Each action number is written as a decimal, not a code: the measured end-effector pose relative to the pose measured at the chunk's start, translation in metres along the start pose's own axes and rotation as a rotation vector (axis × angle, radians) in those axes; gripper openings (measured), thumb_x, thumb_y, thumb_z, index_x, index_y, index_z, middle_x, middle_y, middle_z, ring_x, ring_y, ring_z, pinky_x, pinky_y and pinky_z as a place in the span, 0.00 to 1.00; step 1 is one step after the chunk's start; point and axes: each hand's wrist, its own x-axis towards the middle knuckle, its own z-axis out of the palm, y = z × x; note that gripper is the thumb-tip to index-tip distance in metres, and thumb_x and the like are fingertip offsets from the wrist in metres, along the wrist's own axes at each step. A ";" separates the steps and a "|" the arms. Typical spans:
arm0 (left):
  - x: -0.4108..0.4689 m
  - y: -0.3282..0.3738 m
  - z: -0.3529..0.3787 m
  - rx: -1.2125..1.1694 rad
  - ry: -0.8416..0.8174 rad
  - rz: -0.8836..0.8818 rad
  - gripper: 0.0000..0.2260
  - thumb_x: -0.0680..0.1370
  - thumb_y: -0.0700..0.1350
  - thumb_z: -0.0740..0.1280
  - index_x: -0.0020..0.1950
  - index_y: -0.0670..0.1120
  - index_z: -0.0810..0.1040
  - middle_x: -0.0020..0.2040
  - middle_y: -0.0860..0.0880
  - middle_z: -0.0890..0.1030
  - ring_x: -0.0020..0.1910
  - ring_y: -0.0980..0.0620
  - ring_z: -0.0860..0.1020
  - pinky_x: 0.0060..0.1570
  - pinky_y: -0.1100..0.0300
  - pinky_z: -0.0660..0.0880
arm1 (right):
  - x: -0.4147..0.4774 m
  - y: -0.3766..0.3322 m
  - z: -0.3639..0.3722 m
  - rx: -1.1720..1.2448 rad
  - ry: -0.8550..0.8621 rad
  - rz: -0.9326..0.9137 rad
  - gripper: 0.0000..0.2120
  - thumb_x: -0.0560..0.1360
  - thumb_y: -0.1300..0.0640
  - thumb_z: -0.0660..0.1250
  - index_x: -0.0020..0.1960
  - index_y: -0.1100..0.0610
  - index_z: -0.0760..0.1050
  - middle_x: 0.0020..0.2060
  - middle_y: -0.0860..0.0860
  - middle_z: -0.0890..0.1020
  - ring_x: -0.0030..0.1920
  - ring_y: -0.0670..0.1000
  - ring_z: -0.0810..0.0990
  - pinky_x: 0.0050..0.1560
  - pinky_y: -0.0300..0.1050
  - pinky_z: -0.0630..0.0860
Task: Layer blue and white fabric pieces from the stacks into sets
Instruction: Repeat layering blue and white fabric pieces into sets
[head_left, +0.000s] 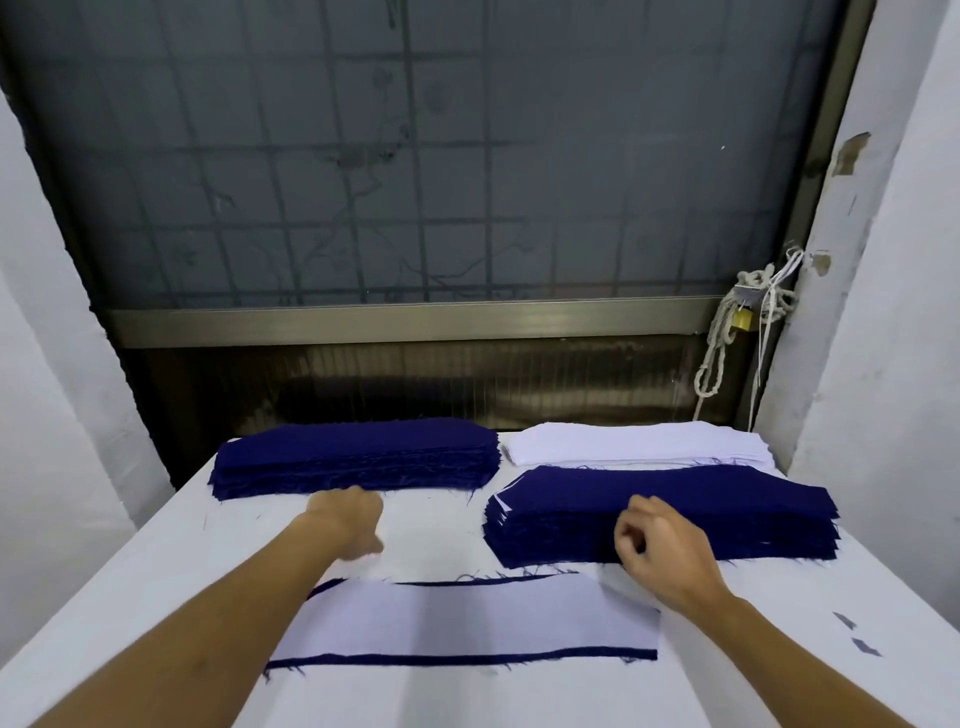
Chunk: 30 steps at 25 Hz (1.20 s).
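Left grip (347, 519): at 9 o'clock from the middle of the surface (156, 571), back of the hand up, just in front of the near edge of the left blue stack; its fingers are hidden, so I cannot tell whether they are apart or together.
Right grip (660, 551): at 3 o'clock, fingers loosely curled with nothing seen between them, set against the front face of the right blue stack.
Left blue stack (358, 457): at 11 o'clock, thick, with frayed threads along its edges.
White stack (639, 441): at 1 o'clock, at the far edge, just beside the left blue stack.
Right blue stack (727, 512): at 2 o'clock, just in front of the white stack; thin white edges peek out at its left corner.
White piece (467, 616): at 6 o'clock, between the two forearms, lying flat on a blue piece (457, 659) whose edge shows along its near and far sides.
Rope (727, 338): at 2 o'clock beyond the surface, hanging with a brass padlock (743, 320).
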 end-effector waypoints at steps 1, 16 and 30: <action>0.008 0.010 -0.013 -0.047 0.041 0.014 0.16 0.81 0.56 0.65 0.62 0.45 0.75 0.58 0.48 0.80 0.55 0.46 0.80 0.54 0.52 0.77 | 0.013 0.002 -0.005 0.077 0.059 0.046 0.09 0.76 0.57 0.64 0.38 0.48 0.75 0.37 0.40 0.75 0.41 0.44 0.73 0.34 0.38 0.70; 0.189 0.162 -0.075 -0.719 0.353 0.104 0.11 0.81 0.52 0.68 0.58 0.47 0.83 0.54 0.48 0.84 0.50 0.51 0.82 0.54 0.55 0.81 | 0.188 0.058 0.038 0.084 -0.050 0.230 0.02 0.79 0.51 0.68 0.51 0.46 0.79 0.47 0.43 0.80 0.47 0.44 0.77 0.49 0.40 0.78; 0.229 0.197 -0.067 -0.398 0.420 0.214 0.09 0.81 0.51 0.70 0.56 0.48 0.80 0.55 0.48 0.79 0.52 0.49 0.79 0.53 0.53 0.80 | 0.215 0.078 0.091 -0.027 -0.041 0.214 0.20 0.77 0.41 0.69 0.66 0.45 0.71 0.63 0.46 0.75 0.60 0.47 0.74 0.58 0.41 0.75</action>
